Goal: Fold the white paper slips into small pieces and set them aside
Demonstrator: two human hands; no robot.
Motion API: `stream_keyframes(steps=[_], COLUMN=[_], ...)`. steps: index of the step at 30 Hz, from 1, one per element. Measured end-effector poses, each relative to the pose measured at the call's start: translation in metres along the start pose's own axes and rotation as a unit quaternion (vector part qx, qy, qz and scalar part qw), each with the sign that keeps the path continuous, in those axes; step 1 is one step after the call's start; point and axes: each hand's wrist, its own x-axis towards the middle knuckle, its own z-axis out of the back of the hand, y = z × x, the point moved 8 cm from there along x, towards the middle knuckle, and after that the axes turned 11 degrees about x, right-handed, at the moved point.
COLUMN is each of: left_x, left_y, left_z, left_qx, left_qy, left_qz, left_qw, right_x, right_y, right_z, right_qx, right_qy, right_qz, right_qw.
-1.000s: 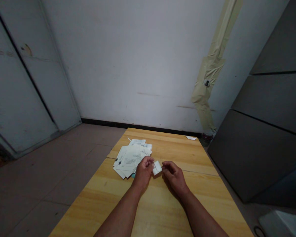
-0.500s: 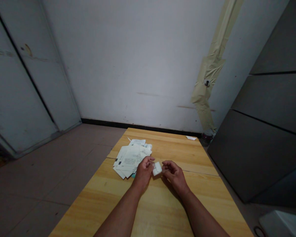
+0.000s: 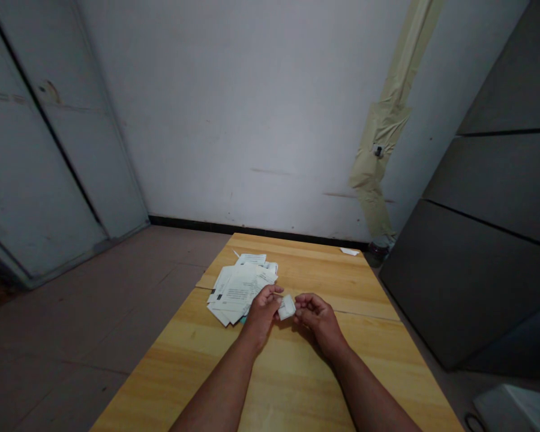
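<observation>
Between my hands is a small white folded piece of paper (image 3: 287, 308), roughly square, with a flap or crease across its face. My left hand (image 3: 264, 312) pinches its left side between thumb and fingers. At its right edge, the thumb and curled fingers of my right hand (image 3: 315, 318) close together against the paper. Just left of my left hand lies a loose pile of printed white papers (image 3: 240, 291), overlapping at different angles. A bit of something teal (image 3: 243, 320) peeks out under the pile's near edge.
The wooden table (image 3: 297, 390) has a seam across it and ends close to a white wall (image 3: 252, 120). A white scrap (image 3: 349, 251) lies at its far right corner. Grey panels (image 3: 486, 258) stand to the right, with a pale box (image 3: 517, 408) on the floor below.
The fingers of my right hand have shifted slightly at the paper's right edge, and the paper has turned a little. My left hand keeps its hold.
</observation>
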Motion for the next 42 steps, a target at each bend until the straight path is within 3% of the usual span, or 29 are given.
stream_keyframes(steps=[12, 17, 19, 23, 26, 29, 33, 36, 39, 42], left_x=[-0.003, -0.005, -0.004, 0.000, 0.002, 0.002, -0.001, -0.008, -0.013, -0.013], left_y=[-0.004, -0.006, -0.005, 0.002, 0.003, -0.002, -0.010, -0.020, -0.024, -0.023], left_z=[-0.003, -0.005, -0.005, -0.006, -0.003, 0.001, 0.003, -0.006, -0.017, -0.019], left_qx=[-0.044, -0.017, 0.001, 0.046, 0.075, 0.122, 0.253, 0.368, 0.457, 0.504], left_qy=[0.016, 0.004, -0.002, 0.001, -0.005, -0.022, -0.037, -0.017, 0.014, 0.029], left_qz=[0.012, -0.005, -0.024, -0.045, -0.053, -0.075, -0.113, -0.174, -0.201, -0.191], left_qw=[0.999, 1.000, 1.000, 0.998, 0.996, 0.989, 0.960, 0.913, 0.866, 0.842], right_x=[0.000, 0.002, 0.000, -0.017, -0.025, -0.027, -0.019, -0.013, -0.011, -0.011], right_y=[-0.002, 0.001, 0.012, 0.028, 0.031, 0.032, 0.028, 0.021, 0.015, 0.011], right_z=[0.000, 0.002, -0.005, -0.031, -0.042, -0.046, -0.039, -0.034, -0.032, -0.032], right_qx=[0.028, -0.130, -0.251, -0.442, -0.519, -0.577, -0.661, -0.713, -0.735, -0.731], right_qy=[0.001, 0.019, 0.045, 0.127, 0.158, 0.152, 0.106, 0.097, 0.108, 0.130], right_qz=[0.002, 0.056, 0.138, 0.293, 0.338, 0.359, 0.331, 0.292, 0.259, 0.234], right_qw=[1.000, 0.990, 0.957, 0.838, 0.769, 0.718, 0.665, 0.630, 0.617, 0.627])
